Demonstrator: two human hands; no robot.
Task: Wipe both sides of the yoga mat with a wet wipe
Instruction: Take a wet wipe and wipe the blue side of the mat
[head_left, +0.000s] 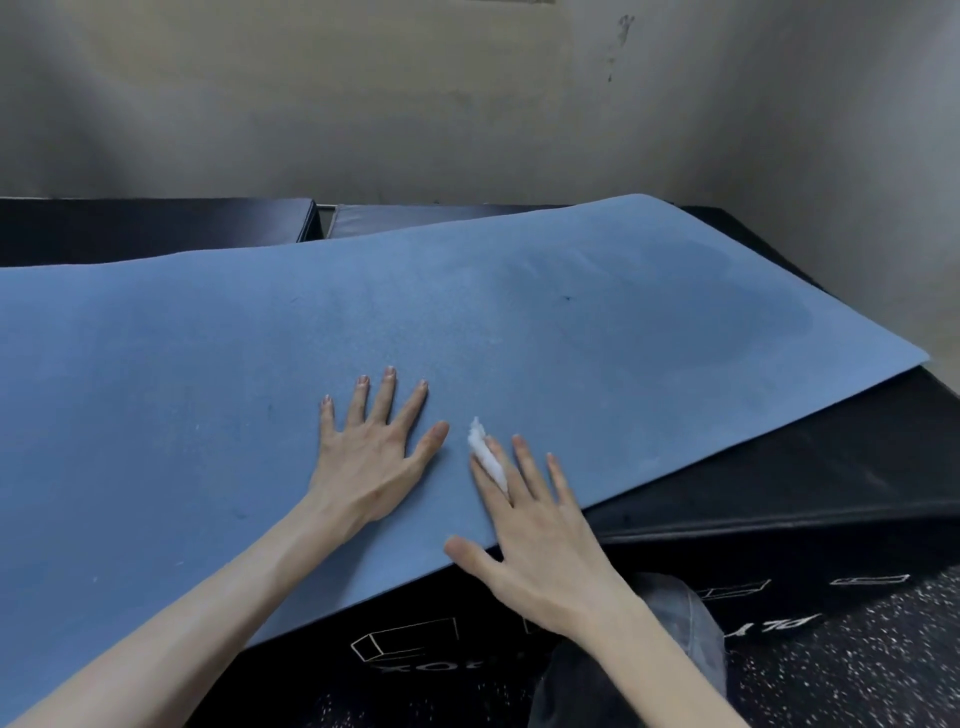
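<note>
Blue yoga mat (519, 322) under flat left hand (371, 457)

1. A blue yoga mat (467, 312) lies spread over black padded boxes (779, 478), its near-right edge overhanging.
2. The left hand (374, 457) rests flat on the mat, fingers spread.
3. The right hand (535, 525) presses a bunched white wet wipe (483, 449) under straight fingers near the mat's near edge.
4. A darker damp patch (717, 306) shows toward the mat's far-right end.
</note>
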